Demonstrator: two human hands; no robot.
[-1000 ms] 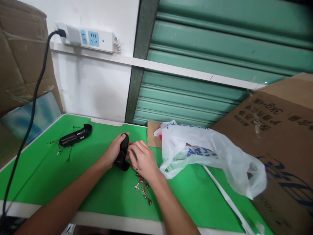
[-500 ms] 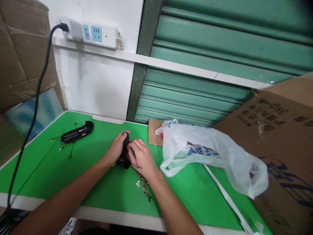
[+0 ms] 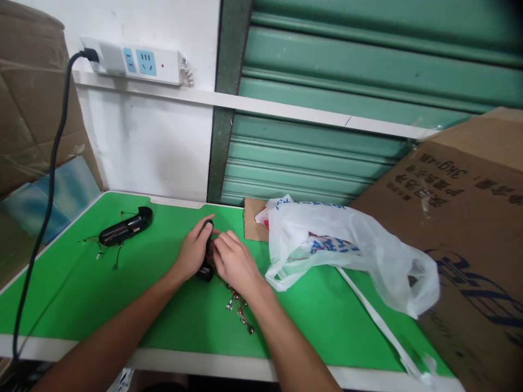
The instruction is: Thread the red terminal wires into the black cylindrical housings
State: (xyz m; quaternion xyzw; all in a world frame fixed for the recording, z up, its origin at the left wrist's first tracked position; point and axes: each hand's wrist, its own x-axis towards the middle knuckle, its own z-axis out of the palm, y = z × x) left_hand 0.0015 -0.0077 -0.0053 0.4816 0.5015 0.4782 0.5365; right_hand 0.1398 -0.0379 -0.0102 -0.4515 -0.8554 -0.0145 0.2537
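My left hand is wrapped round a black plastic housing, its thumb lying along the upper part. The housing stands tilted above the green tabletop, partly covered by my fingers. Against its right side my right hand is closed in a pinch on thin wires; the fingertips are mostly hidden. Small shiny metal pieces on reddish strands hang or lie below my right wrist. A second black curved housing, with loose thin wires and small connectors, rests at the left of the table.
A white plastic bag lies on the right over a cardboard piece. A white strap runs from it to the front edge. Large cardboard boxes flank the green table. A black cable drops from the power strip.
The view has shifted slightly. My left hand has turned the housing a little, so its upper part looks narrower. My right hand stays against it.
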